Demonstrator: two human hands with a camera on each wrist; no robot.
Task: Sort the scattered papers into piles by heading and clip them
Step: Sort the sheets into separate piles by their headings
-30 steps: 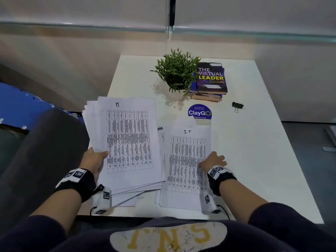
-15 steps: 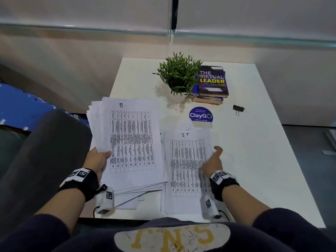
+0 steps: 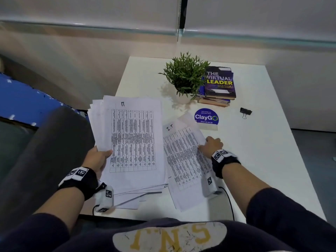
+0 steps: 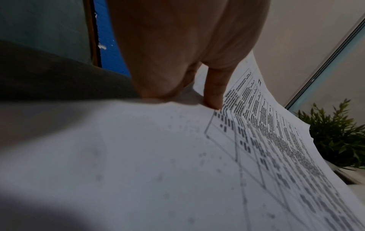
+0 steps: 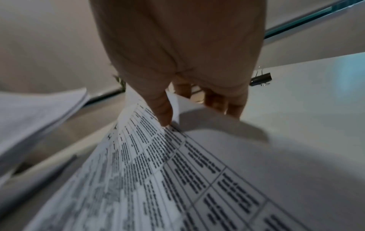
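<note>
Left hand [image 3: 97,158] grips fanned stack [image 3: 132,142], frame centre-left. Right hand [image 3: 211,145] pinches I.T pile [image 3: 183,157] edge, frame centre. Square pile edges before fetching clip [image 3: 245,112], upper right; keep headings visible.

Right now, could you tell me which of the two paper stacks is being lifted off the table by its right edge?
The smaller stack headed "I.T", pinched by the right hand; the larger stack is in the left hand.
</note>
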